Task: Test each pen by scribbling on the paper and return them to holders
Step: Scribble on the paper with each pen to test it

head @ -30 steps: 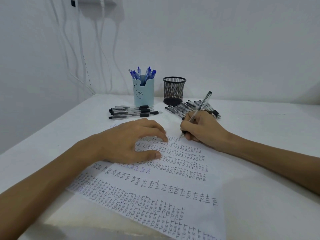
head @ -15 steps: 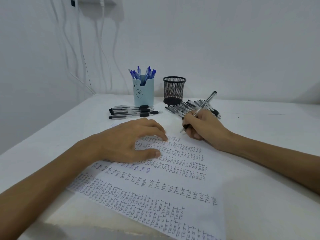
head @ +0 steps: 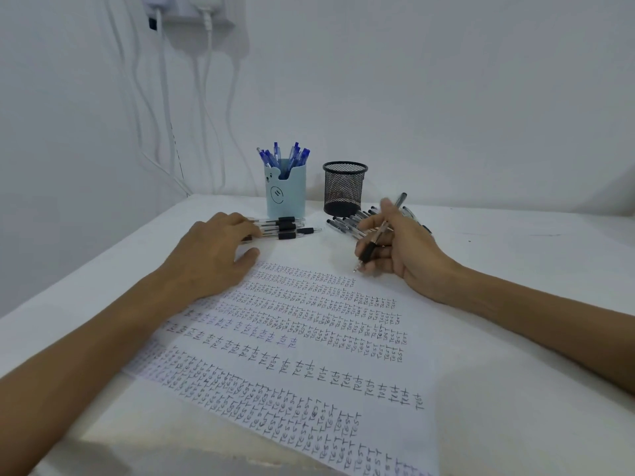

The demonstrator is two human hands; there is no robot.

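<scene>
A white paper (head: pixel 429 341) covered in rows of the word "TEST" lies in front of me. My right hand (head: pixel 405 249) grips a clear black-grip pen (head: pixel 378 235), tip just above the paper's top edge. My left hand (head: pixel 213 255) rests with fingers spread, fingertips touching a small row of black pens (head: pixel 288 228) beyond the paper's top left corner. A pile of black pens (head: pixel 347 223) lies behind my right hand. The light blue holder (head: pixel 287 190) holds several blue pens (head: pixel 285 156). The black mesh holder (head: pixel 344 187) looks empty.
The white table (head: pixel 532 255) meets the wall just behind the holders. White cables (head: pixel 165 108) hang from chargers on the wall at the upper left. The table's left edge runs diagonally near my left forearm.
My left hand has slid off the paper up and left onto the row of black pens. My right hand has lifted the pen's tip from the paper and tilted it back.
</scene>
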